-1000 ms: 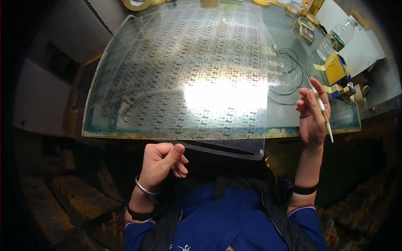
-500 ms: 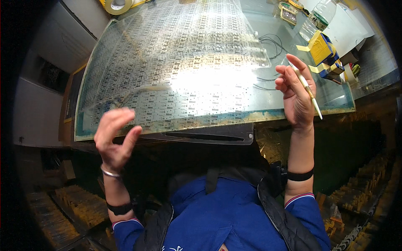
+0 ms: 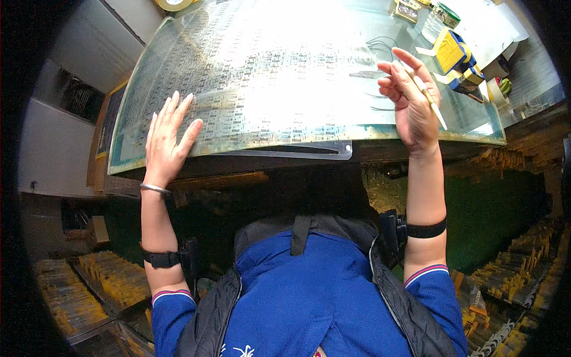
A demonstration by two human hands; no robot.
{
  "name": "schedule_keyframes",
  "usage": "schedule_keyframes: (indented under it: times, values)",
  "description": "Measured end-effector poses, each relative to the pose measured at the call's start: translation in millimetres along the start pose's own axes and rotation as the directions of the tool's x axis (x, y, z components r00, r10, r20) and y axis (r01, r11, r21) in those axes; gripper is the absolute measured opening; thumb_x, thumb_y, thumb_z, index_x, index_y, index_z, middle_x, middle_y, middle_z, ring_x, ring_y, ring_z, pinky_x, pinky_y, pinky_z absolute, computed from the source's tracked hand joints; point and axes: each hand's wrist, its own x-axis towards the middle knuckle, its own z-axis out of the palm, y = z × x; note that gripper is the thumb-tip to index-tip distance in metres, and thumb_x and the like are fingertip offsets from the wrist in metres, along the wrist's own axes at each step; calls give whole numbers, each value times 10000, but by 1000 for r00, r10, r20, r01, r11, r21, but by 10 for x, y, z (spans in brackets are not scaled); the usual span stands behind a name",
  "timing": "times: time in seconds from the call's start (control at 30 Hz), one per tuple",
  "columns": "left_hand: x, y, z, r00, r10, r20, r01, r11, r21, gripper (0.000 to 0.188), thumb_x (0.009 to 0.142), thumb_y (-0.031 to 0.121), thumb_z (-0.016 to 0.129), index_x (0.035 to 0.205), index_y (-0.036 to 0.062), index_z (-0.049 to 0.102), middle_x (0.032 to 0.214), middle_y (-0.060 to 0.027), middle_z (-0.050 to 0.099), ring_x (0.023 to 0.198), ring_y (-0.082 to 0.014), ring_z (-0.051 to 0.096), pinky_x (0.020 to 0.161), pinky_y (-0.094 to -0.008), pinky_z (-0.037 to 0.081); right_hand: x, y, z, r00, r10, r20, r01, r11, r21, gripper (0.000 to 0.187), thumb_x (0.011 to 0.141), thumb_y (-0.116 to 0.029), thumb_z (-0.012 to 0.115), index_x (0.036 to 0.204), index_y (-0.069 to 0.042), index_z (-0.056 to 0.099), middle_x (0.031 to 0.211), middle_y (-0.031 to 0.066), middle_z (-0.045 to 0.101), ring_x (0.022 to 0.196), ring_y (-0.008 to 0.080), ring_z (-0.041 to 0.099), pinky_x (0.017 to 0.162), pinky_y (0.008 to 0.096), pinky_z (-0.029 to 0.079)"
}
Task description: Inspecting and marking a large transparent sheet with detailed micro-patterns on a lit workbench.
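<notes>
A clear film sheet (image 3: 232, 89) printed with rows of small dark patterns lies on a brightly lit glass-topped table (image 3: 122, 140). My left hand (image 3: 168, 138) rests at the film's near left part, palm down, fingers outstretched and thumb apart. Above the right side of the glass is my right hand (image 3: 414, 104), turned partly sideways with its fingers bent. It holds a slim, cream-coloured pen-like tool (image 3: 431, 102) between thumb and fingers, the tapered end slanting down towards me. Exactly what kind of tool it is cannot be made out. Glare washes out the middle of the film.
Thin dark cables (image 3: 380, 43) lie on the glass near my right hand. A blue and yellow tape dispenser (image 3: 455, 53), a clear bottle (image 3: 437, 27) and white paper (image 3: 488, 35) stand at the right. A tape roll (image 3: 172, 3) sits far left.
My left hand has moved forward and flattened onto the film. My right hand, still holding the pen-like tool, appears slightly farther forward. The view has shifted and the glare is brighter.
</notes>
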Motion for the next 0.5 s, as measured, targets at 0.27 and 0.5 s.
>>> schedule_keyframes:
  times: [0.27,0.5]
  values:
    - [1,15,17,1000,-21,-13,21,1000,0,543,927,451,495,1397,186,437,1482,-139,349,1384,-279,302,1141,-440,170,-17,3,14,1000,-4,-3,4,993,-119,342,897,-144,620,1189,9,531,965,162,673,744,161,666,682,274,560]
    - [-20,-12,34,999,-19,-35,19,1000,0,535,922,448,510,1389,194,447,1473,-141,362,1375,-283,319,1135,-453,187,-18,40,38,1000,0,24,5,980,-199,378,889,-167,628,1188,35,516,957,184,658,752,184,662,691,301,568]
